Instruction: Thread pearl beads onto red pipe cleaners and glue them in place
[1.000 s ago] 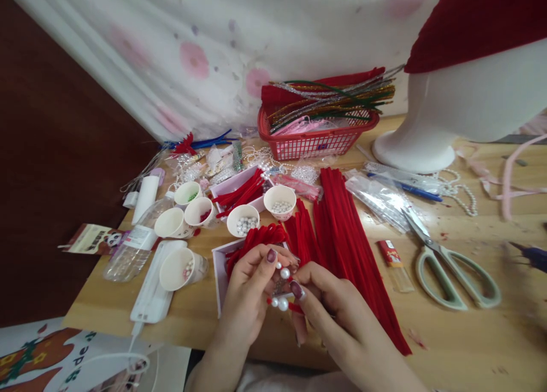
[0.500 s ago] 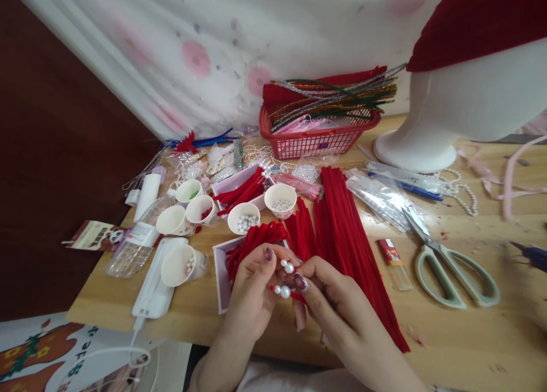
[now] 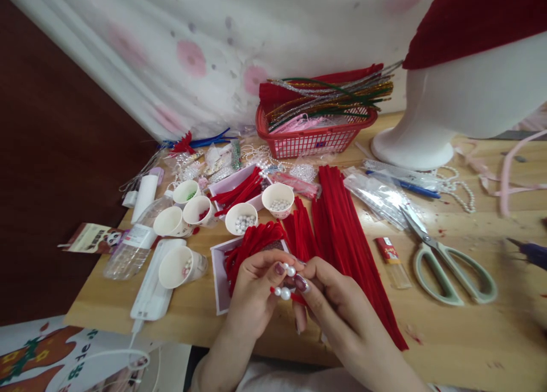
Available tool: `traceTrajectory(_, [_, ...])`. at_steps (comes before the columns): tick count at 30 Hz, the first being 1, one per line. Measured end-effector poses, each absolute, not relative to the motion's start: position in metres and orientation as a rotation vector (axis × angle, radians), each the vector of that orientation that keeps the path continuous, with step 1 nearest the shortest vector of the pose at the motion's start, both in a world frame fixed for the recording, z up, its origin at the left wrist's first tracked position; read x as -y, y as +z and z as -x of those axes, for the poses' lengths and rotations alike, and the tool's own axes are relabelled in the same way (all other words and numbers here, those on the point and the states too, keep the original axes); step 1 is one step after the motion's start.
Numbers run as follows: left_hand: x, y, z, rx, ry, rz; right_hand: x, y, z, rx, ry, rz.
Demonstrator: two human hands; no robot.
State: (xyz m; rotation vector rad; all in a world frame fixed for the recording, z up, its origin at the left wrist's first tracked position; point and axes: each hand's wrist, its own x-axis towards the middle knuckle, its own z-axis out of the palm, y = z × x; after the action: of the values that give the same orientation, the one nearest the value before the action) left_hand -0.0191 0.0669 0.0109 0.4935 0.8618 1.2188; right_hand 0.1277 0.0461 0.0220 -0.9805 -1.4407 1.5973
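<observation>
My left hand [image 3: 256, 286] and my right hand [image 3: 333, 301] meet above the front of the table, fingertips nearly touching. Between them are red pipe cleaner pieces [image 3: 297, 298] threaded with white pearl beads [image 3: 282, 293]. The left thumb and forefinger close on the upper pair of pearls. My right thumb and fingers pinch the red fuzzy stem beside them; part of it is hidden behind the fingers. A lower stem pokes out leftward from the right hand, carrying a small and a larger pearl, with a red tip beyond them.
Behind my hands lie a box of red pipe cleaners [image 3: 220, 266] and a long red bundle [image 3: 342, 227]. Several paper cups of beads [image 3: 241, 218] stand at left. Scissors [image 3: 448, 261], a lighter [image 3: 391, 261] and a glue gun tip [image 3: 530, 250] lie right. A red basket [image 3: 316, 144] stands behind.
My left thumb has shifted right onto the upper pearls, covering more of them. The right hand keeps its pinch, and the whole view has slid slightly.
</observation>
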Motion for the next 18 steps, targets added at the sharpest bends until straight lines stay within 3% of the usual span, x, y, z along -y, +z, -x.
traceTrajectory(18, [-0.0682, 0.0113, 0.0201, -0.875, 1.256, -0.471, -0.0482, 0.0211, -0.1244, 1.353, 1.610, 1.031])
